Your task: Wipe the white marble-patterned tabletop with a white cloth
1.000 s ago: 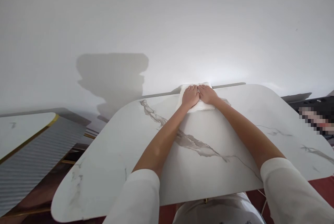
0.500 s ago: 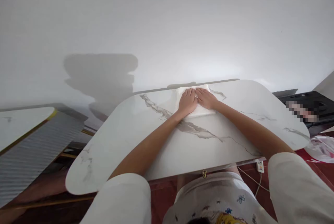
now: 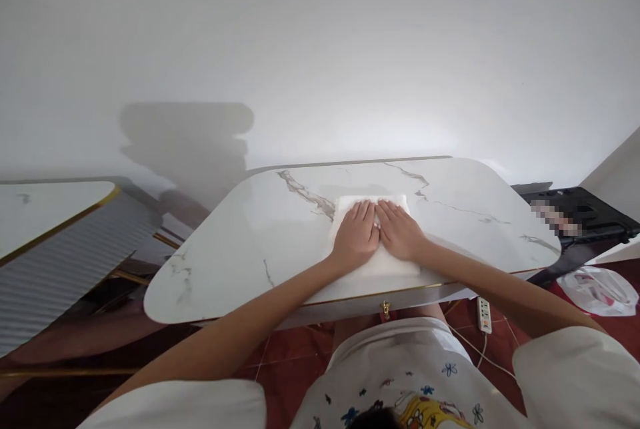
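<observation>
A folded white cloth (image 3: 395, 262) lies on the white marble-patterned tabletop (image 3: 280, 242), near its front edge. My left hand (image 3: 357, 234) rests palm down on the cloth's left part, fingers stretched out flat and pointing to the wall. Beside it, touching at the thumbs, my right hand (image 3: 401, 232) presses on the right part in the same flat way. Neither hand has its fingers wrapped round the cloth. The stretch of cloth under both palms is hidden.
A white wall (image 3: 320, 49) stands behind the table. A gold drawer knob (image 3: 385, 310) sits below the front edge. Left is a ribbed white cabinet (image 3: 65, 249); right are a black case (image 3: 595, 216), a clear plastic bag (image 3: 597, 290) and a power strip (image 3: 484, 315) on the red floor.
Both hands have drawn the cloth from the table's wall-side edge back toward my body, staying flat on it. My elbows are bent more, and the view has shifted slightly.
</observation>
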The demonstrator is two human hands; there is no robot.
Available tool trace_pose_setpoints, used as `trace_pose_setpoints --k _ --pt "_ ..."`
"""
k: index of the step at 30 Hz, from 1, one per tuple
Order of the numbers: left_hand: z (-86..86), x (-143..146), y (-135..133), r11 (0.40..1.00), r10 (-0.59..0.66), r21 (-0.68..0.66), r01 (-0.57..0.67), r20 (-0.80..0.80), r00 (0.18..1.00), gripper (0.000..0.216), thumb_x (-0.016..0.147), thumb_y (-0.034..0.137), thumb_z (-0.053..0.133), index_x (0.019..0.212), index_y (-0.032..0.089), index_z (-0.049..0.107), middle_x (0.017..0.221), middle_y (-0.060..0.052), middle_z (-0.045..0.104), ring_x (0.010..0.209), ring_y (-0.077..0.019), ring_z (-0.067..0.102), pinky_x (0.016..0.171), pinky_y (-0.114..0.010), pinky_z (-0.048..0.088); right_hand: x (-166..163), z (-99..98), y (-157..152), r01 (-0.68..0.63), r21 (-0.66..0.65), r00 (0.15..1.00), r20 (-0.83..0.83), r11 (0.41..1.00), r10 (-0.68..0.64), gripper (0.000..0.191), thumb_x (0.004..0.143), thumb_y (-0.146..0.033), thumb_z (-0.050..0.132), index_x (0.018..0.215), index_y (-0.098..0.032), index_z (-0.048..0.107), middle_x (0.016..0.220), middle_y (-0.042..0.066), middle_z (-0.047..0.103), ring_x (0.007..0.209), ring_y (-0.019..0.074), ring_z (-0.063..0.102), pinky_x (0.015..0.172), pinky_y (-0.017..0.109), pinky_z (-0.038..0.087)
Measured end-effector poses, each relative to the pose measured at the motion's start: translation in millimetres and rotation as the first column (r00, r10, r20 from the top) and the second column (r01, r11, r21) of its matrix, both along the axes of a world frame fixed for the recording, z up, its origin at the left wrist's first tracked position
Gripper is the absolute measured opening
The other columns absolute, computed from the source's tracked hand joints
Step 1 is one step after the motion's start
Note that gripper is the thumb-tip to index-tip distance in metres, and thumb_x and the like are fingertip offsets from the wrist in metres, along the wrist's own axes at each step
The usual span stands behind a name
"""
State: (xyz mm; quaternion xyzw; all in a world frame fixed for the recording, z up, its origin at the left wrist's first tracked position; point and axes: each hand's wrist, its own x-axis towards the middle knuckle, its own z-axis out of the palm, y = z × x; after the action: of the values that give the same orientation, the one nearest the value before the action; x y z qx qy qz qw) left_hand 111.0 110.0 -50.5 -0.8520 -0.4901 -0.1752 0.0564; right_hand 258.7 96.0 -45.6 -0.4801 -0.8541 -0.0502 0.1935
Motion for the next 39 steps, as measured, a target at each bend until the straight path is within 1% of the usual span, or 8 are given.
trace_pose_setpoints --k 4,7,13,17,21,27,31,39 --pt "2.3 -1 -36 0.999 0.029 -0.017 -0.028 0.012 1.0 0.055 0.087 0.022 0.029 0.137 0.002 0.037 0.146 -0.017 0.037 0.137 -0.0277 0.028 0.112 -0.045 0.026 -4 -2.2 -29 -0.008 0.02 1.0 -0.015 1.0 0.009 0.052 0.09 -0.019 0.032 0.137 0.001 0.041 0.143 0.021 0.04 0.133 0.0297 0.035 0.108 0.046 0.032" --pt "6.3 4 -49 0.996 0.072 -0.051 -0.071 0.028 0.997 0.056 0.086 0.021 0.031 0.138 0.003 0.036 0.147 -0.016 0.036 0.138 -0.0283 0.027 0.112 -0.046 0.025 -3 -1.4 -37 0.002 0.008 1.0 -0.014 1.0 -0.002 0.052 0.089 -0.018 0.032 0.137 0.002 0.041 0.143 0.02 0.04 0.133 0.0297 0.035 0.109 0.045 0.031" --pt "11.4 34 -58 0.994 0.068 -0.092 -0.066 0.021 0.997 0.057 0.084 0.021 0.037 0.138 0.002 0.036 0.147 -0.018 0.036 0.137 -0.0313 0.026 0.112 -0.046 0.023 28 -0.5 -45 -0.018 -0.036 1.0 -0.004 0.999 0.018 0.053 0.09 -0.02 0.031 0.14 -0.003 0.037 0.146 0.018 0.037 0.136 0.028 0.032 0.109 0.048 0.031" --pt "14.0 61 -52 0.988 0.047 -0.146 -0.044 0.022 0.999 0.057 0.086 0.021 0.034 0.139 0.002 0.034 0.149 -0.016 0.033 0.139 -0.0305 0.023 0.113 -0.044 0.022 57 -0.3 -42 0.018 -0.074 1.0 0.01 0.997 -0.017 0.054 0.091 -0.023 0.029 0.141 -0.005 0.035 0.147 0.017 0.035 0.137 0.0273 0.029 0.11 0.047 0.029" --pt "15.3 72 -24 0.987 0.045 -0.153 -0.04 0.032 0.998 0.056 0.088 0.022 0.032 0.14 0.002 0.033 0.149 -0.016 0.032 0.139 -0.0302 0.024 0.113 -0.043 0.022 67 1.9 -13 0.032 -0.107 0.999 0.042 0.994 -0.027 0.055 0.091 -0.023 0.028 0.142 -0.006 0.033 0.148 0.016 0.034 0.137 0.0267 0.029 0.111 0.046 0.028" --pt "12.4 76 47 0.996 0.054 -0.074 -0.051 0.036 0.998 0.053 0.088 0.023 0.032 0.137 0.004 0.038 0.144 -0.014 0.04 0.135 -0.0287 0.03 0.112 -0.04 0.023 69 2.8 59 0.061 -0.11 0.996 0.066 0.992 -0.054 0.053 0.092 -0.023 0.027 0.142 -0.007 0.033 0.148 0.015 0.034 0.137 0.0258 0.028 0.111 0.044 0.026" --pt "12.8 84 93 0.992 0.103 -0.077 -0.1 0.044 0.994 0.051 0.089 0.023 0.03 0.137 0.008 0.038 0.145 -0.012 0.039 0.135 -0.0282 0.03 0.112 -0.043 0.022 72 2.8 109 0.072 -0.1 0.994 0.084 0.992 -0.064 0.053 0.093 -0.023 0.028 0.142 -0.003 0.033 0.148 0.017 0.034 0.137 0.0261 0.03 0.111 0.041 0.026" --pt "11.7 90 170 0.988 0.143 -0.059 -0.14 0.068 0.987 0.048 0.089 0.022 0.03 0.134 0.008 0.041 0.143 -0.013 0.042 0.133 -0.0283 0.032 0.11 -0.043 0.023 74 1.1 192 0.056 -0.051 0.996 0.066 0.997 -0.052 0.05 0.092 -0.02 0.029 0.139 -0.004 0.037 0.146 0.015 0.039 0.134 0.0252 0.034 0.11 0.042 0.028"
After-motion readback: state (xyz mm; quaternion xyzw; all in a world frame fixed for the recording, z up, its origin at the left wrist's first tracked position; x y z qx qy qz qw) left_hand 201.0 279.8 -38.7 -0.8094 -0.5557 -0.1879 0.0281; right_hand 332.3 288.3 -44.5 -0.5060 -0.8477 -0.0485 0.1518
